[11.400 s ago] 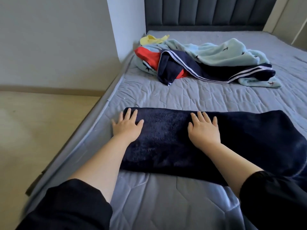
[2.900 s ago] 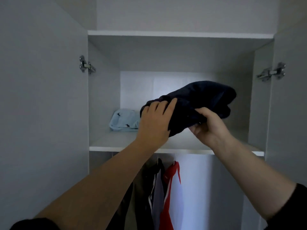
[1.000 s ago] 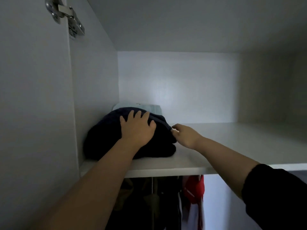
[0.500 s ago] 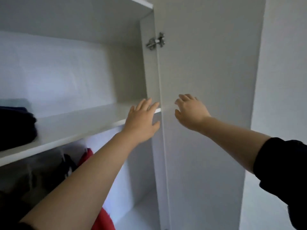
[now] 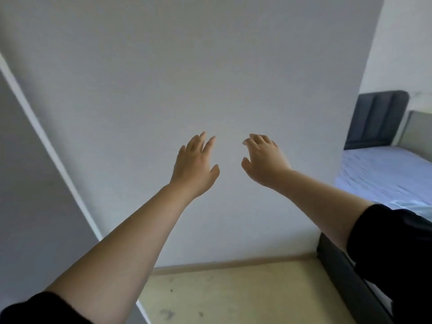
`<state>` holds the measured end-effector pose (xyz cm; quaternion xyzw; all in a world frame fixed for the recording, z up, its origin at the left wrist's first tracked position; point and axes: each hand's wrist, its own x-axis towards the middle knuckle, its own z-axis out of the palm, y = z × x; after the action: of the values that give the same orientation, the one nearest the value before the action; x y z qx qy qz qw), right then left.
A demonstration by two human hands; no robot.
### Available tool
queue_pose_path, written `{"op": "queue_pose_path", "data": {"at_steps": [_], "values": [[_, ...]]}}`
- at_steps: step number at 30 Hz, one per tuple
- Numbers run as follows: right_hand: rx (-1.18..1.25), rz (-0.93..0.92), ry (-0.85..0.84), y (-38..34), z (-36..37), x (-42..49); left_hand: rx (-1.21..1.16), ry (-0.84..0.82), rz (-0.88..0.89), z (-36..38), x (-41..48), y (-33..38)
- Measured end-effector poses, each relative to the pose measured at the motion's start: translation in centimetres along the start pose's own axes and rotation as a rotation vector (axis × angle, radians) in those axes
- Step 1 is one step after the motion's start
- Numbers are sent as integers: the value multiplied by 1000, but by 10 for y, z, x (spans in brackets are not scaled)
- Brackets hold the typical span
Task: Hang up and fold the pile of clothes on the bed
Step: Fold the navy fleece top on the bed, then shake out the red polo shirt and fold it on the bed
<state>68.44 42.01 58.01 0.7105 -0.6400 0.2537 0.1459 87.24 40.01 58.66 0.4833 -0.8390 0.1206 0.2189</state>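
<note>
Of the clothes, only a small strip of pale blue cloth (image 5: 408, 204) shows, lying crumpled on the near part of the bed (image 5: 383, 174) at the far right, just above the person's black right sleeve (image 5: 392, 249); too little of it is in view to tell what garment it is or whether it is folded. The rest of the grey-blue quilted mattress that can be seen runs back to a dark padded headboard (image 5: 376, 120). Both hands are stretched out in front of a plain white wall (image 5: 187, 66), side by side and apart. The left hand (image 5: 194, 164) has its fingers straight and loosely spread, thumb out to the side, and holds nothing. The right hand (image 5: 264, 160) has its fingers gently bent and relaxed, and it too holds nothing. Whether either hand touches the wall cannot be told. At the left edge stands a grey panel (image 5: 28, 183) with a white edge, tilted in the view. Below the wall lies a pale yellowish floor (image 5: 233, 295), with the dark bed frame (image 5: 346, 277) at its right.
</note>
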Motion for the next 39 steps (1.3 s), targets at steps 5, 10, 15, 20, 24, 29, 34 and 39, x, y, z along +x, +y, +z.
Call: {"op": "queue_pose_path", "data": {"at_steps": [5, 10, 15, 20, 24, 29, 34, 39], "values": [[-69, 224, -78, 132, 0, -36, -34, -88, 167, 75, 55, 104], [-72, 376, -135, 228, 32, -46, -77, -141, 284, 146, 112, 163], [-103, 440, -199, 322, 81, -19, -125, -198, 347, 230, 191, 206], [-89, 497, -226, 413, 108, 31, -148, -273, 352, 304, 273, 235], [-80, 530, -220, 482, 126, 51, -125, -359, 358, 356, 329, 272], [-98, 529, -288, 548, 158, 62, -96, -429, 294, 413, 362, 315], [-157, 372, -343, 609, 207, 91, -51, -445, 168, 480, 380, 343], [-199, 77, -364, 670, 274, 107, -64, -436, 29, 550, 403, 358]]}}
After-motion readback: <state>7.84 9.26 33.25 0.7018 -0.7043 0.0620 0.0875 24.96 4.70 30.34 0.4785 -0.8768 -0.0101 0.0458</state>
